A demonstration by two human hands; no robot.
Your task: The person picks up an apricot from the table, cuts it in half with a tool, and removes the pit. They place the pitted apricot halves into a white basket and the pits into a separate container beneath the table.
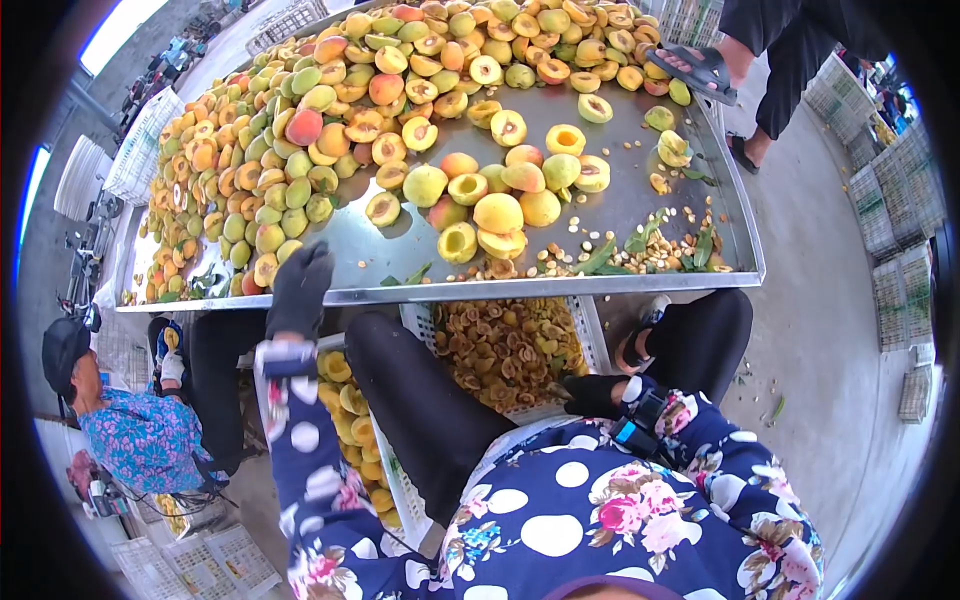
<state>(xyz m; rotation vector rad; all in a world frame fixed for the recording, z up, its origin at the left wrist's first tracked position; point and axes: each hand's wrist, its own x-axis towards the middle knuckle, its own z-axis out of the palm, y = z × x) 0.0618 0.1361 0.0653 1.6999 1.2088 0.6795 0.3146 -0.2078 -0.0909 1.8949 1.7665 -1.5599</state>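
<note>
A metal table [370, 295] carries a large heap of halved and whole peaches [290, 150], with loose pits [660, 250] and leaves at its near right. At the table's front edge is my left hand [303, 285], in a dark glove, its fingers close together beside the nearest peaches; whether it holds anything is hidden. Low in front of my body, my right hand [592, 395], also in a dark glove, hangs over a crate of brownish peach pieces [505, 345]. Its fingers point left and are too dark to make out. Yellow peach halves [350, 425] fill another crate below my left arm.
A co-worker in a blue patterned shirt [150, 435] sits at the left. Another person's sandalled foot [700, 72] rests on the table's back right corner. Stacked white crates [890, 200] stand at the right, more crates [145, 145] at the left. My knees are under the table edge.
</note>
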